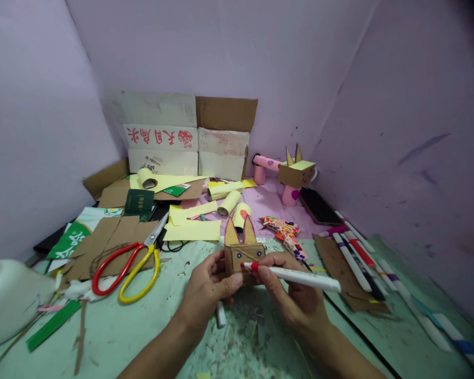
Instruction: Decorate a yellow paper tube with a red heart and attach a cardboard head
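The left hand [205, 292] closes on the 2-eared cardboard box [246, 253] over the tabletop [114, 337]; the right hand [296, 302] pinches the red marker [304, 278] near its tip. Steady bracing and short, light strokes should limit smudges.

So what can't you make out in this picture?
All in the head view:
- Back of the eared cardboard box: faces away.
- Its lower left corner: behind the left hand.
- Upper end of the pen lying below: hidden by the hands.
- White bowl's far left: cut off by the edge.
- Faint red print on the white carton: blurred.
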The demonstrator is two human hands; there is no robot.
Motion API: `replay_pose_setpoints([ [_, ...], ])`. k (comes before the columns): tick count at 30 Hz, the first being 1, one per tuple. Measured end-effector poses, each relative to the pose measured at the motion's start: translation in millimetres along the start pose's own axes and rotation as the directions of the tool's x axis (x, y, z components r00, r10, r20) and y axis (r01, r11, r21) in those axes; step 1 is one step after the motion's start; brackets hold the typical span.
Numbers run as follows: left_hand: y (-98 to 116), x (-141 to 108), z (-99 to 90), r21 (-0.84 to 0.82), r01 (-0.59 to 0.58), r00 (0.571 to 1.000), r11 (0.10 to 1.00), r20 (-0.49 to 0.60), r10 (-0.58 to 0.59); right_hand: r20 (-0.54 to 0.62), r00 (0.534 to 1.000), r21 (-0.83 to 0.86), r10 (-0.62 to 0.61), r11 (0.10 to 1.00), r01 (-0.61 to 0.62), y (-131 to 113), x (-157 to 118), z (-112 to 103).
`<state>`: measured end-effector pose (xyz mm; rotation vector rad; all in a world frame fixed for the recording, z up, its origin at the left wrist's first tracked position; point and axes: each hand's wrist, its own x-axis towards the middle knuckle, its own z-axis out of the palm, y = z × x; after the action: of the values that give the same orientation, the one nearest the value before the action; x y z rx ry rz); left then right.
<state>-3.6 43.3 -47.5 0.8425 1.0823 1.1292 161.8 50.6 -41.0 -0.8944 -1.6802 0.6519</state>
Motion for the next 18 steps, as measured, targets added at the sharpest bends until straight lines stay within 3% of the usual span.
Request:
replay_pose_setpoints([
  [6, -1.3, 1.0, -0.3, -0.004, 0.005, 1.0, 1.0, -0.011, -0.005, 0.037, 0.999, -0.014, -0.012, 1.0, 0.012, 0.9, -0.1, -1.1],
  [18, 4.8, -2.8, 2.4, -0.002, 0.013, 1.0, 1.0, -0.004, -0.013, -0.032, 0.998, 0.019, 0.054, 0.998, -0.053, -5.9, 0.5, 0.4],
])
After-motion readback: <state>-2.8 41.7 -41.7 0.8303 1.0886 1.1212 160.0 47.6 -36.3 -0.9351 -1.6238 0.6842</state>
